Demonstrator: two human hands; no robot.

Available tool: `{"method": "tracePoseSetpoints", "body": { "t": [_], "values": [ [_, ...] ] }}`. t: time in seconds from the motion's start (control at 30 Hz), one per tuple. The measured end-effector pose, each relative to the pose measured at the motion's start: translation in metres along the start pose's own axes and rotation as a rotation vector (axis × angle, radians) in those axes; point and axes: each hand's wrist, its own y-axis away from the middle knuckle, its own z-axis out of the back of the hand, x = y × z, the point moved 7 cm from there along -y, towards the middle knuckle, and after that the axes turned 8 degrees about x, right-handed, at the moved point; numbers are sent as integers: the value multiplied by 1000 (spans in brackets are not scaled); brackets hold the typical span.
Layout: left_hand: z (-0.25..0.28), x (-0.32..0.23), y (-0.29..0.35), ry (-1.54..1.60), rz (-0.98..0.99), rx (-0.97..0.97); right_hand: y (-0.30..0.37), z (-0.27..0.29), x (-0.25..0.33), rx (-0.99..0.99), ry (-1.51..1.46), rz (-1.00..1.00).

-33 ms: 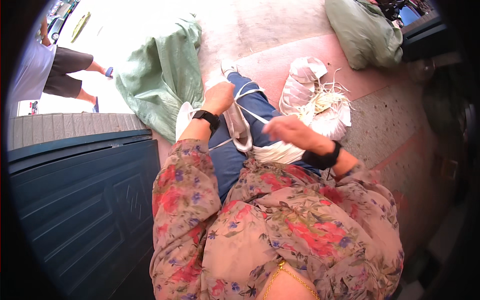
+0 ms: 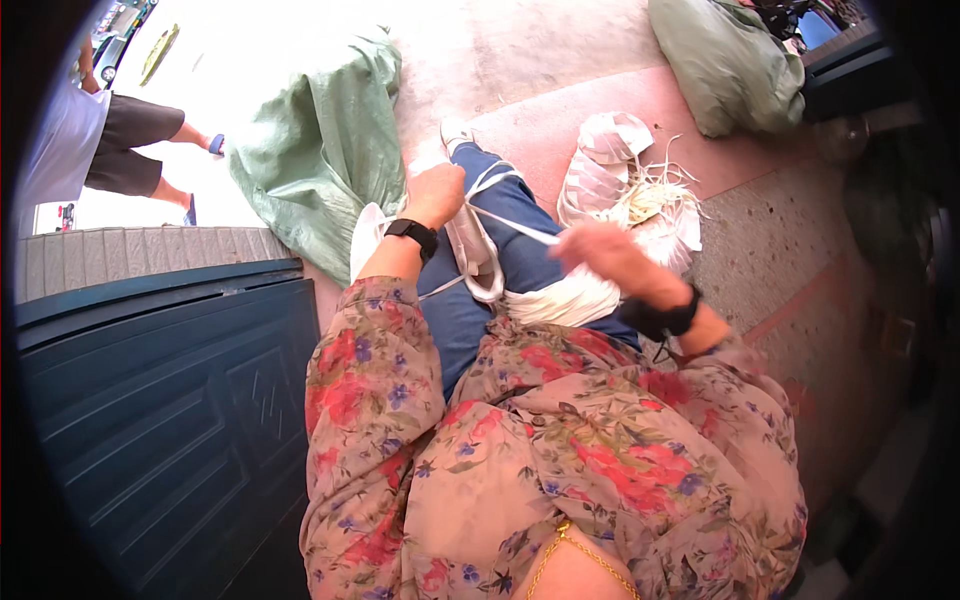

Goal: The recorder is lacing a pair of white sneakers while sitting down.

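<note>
My left hand [image 2: 436,196] is closed on a white shoe upper [image 2: 474,250] lying along my thighs; its palm side is hidden. A flat white lace [image 2: 515,224] runs taut from beside that hand to my right hand [image 2: 605,255], which is closed on its end and somewhat blurred. Another loop of lace [image 2: 490,180] lies over my blue trousers near the knee. Across my lap rests a bundle of white laces [image 2: 565,303], just below my right hand.
On the pink paving to the right lie stacked white uppers [image 2: 595,180] with loose pale strands [image 2: 655,198]. A green sack [image 2: 325,150] stands at the left, another sack [image 2: 730,75] at far right. A dark blue door panel [image 2: 170,400] is beside me; a person [image 2: 130,150] stands beyond.
My right hand has moved a little to the right, drawing the lace along. My left hand has hardly shifted.
</note>
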Motion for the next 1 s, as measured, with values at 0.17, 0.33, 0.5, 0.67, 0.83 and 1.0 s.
{"method": "tracePoseSetpoints", "body": {
  "t": [0.17,0.33,0.5,0.67,0.83,1.0],
  "values": [
    [-14,39,8,24,111,63,138,151,104,-810,-446,571],
    [-10,27,-2,15,104,48,296,246,150,-783,-715,1106],
    [-6,32,7,161,137,23,356,295,141,-875,-630,1191],
    [-9,43,5,536,94,-105,192,241,89,-598,-814,628],
    [7,70,21,698,312,-464,15,130,-6,-538,-297,-69],
    [-42,74,6,1394,544,87,-97,5,-73,-34,-51,-505]
  ]
}}
